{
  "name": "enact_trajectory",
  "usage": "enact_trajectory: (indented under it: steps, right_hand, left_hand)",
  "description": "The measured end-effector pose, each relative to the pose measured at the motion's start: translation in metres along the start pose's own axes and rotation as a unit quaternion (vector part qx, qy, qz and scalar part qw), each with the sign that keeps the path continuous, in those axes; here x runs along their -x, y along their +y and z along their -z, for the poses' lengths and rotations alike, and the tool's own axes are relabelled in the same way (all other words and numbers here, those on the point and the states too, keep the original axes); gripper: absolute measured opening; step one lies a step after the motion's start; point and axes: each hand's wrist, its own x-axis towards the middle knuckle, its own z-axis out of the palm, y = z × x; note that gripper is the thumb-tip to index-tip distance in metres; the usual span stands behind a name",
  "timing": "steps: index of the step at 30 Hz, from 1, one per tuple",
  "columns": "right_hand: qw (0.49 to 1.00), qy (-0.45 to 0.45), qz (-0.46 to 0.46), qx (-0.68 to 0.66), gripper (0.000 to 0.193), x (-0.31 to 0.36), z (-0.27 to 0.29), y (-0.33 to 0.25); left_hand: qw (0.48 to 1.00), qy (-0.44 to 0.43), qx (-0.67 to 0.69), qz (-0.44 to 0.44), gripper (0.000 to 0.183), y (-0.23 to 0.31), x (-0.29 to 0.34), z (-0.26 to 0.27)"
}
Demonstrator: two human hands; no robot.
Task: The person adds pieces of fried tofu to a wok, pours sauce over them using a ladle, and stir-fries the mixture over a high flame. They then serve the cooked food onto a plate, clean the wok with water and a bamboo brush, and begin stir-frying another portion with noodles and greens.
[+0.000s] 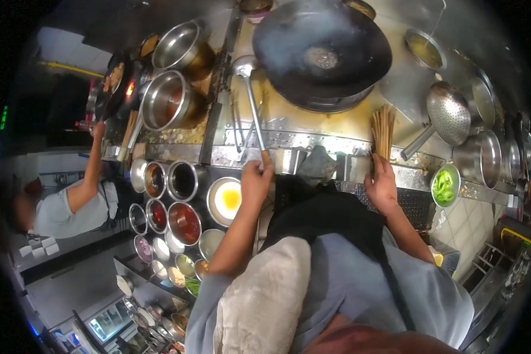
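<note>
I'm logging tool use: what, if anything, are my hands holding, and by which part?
Your left hand holds the ladle by its wooden handle; your right hand is at the near end of the bamboo brush, its grip unclear.

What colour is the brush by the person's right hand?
Tan; the brush shows best in the head view.

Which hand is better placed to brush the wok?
Probably the right hand: it touches the brush, near the wok. The left hand grips the ladle.
</note>
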Motion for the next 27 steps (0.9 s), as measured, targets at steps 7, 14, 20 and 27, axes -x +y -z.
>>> enact_trajectory:
  steps: [7, 14, 20, 27]
  right_hand:
    - [0.982, -0.172, -0.026, -0.077, 0.053, 0.027, 0.006, -0.038]
    - [0.966, -0.217, -0.012, -0.141, 0.051, 0.016, 0.028, -0.057]
    - [0.877, -0.239, 0.058, -0.412, 0.069, -0.024, 0.040, -0.087]
    - [0.790, -0.063, -0.098, -0.602, 0.049, -0.061, 0.088, -0.084]
  left_hand:
    - [0.985, -0.121, -0.109, 0.052, 0.044, -0.005, -0.050, -0.046]
    - [0.955, -0.050, 0.265, 0.121, 0.031, -0.007, -0.050, -0.028]
    - [0.947, -0.164, 0.266, 0.072, 0.029, 0.101, -0.014, 0.026]
    - [0.889, -0.240, 0.162, -0.354, 0.053, 0.199, -0.026, 0.031]
